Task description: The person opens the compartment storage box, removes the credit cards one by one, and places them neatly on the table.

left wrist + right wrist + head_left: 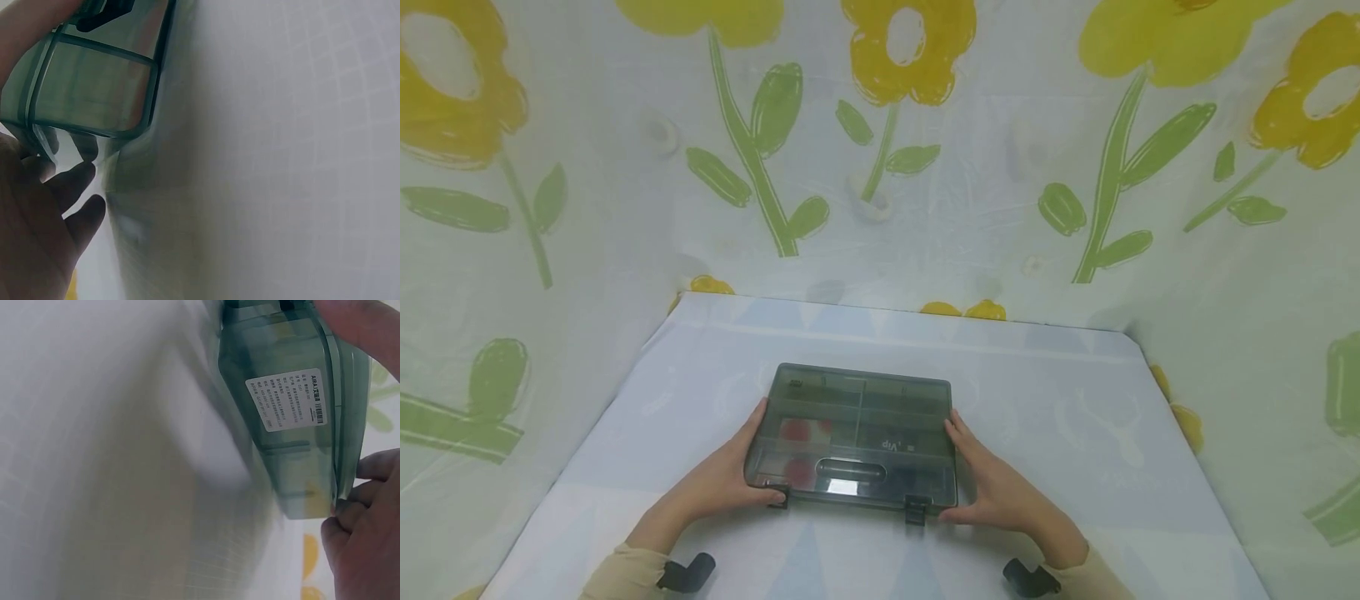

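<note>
A translucent grey-green plastic storage case (887,408) with a lid and inner compartments is held between both hands in the head view. My left hand (726,475) grips its left side, thumb at the left front latch (781,500). On the opposite side my right hand (996,492) grips the case, its thumb by the front corner near the right latch (915,510). Through the lid show a card with red shapes (796,431) and a dark piece marked "Vip" (891,442). A white printed label (290,400) is on the case's right side in the right wrist view.
The case is over a pale patterned table (1060,450). Flower-printed sheeting (985,183) stands behind the table and along both sides. Black wrist-worn parts (688,573) stick out below each hand.
</note>
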Motion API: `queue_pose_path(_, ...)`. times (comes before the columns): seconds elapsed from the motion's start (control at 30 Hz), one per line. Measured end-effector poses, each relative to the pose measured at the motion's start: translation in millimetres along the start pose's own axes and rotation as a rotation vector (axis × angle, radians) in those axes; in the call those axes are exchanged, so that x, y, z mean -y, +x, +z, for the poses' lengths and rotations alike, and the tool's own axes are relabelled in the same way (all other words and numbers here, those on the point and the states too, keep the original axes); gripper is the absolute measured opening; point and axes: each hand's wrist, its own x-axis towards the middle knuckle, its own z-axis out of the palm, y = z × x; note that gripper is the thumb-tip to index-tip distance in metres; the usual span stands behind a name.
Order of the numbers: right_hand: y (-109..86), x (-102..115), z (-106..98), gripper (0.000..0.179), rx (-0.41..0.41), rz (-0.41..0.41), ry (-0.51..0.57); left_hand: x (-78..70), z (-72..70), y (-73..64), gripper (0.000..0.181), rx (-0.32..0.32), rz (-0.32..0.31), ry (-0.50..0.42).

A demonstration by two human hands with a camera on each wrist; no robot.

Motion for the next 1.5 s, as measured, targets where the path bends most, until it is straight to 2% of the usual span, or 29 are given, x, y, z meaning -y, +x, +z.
queue_pose_path(0.37, 1.5, -0.1, -0.5, 0.128, -0.002, -0.012, -0.004, 0.6, -3.0, -1.7, 0.143, -0.008, 0.000, 0.017)
queue_pose_path(0.83, 0.5, 4.5, -5.7, 0.125, 0.030, 0.026, -0.002, -5.9, -10.2, -3.7, 0.140, -0.005, -0.007, 0.020)
queue_pose_path(1.13, 0.8, 10.6, -15.6, 0.117, 0.022, 0.052, 0.025, -8.7, -17.8, -0.7, 0.137, -0.014, -0.017, 0.022)
queue_pose_path(1.37, 1.5, 14.2, -25.7, 0.108, 0.015, 0.053, 0.033, -7.9, -24.8, 0.3, 0.126, -0.026, 0.020, -0.075)
queue_pose_path(1.5, 2.2, 14.3, -31.2, 0.104, 0.008, 0.049, 0.041, -10.7, -29.0, 1.0, 0.120, -0.015, -0.004, -0.112)
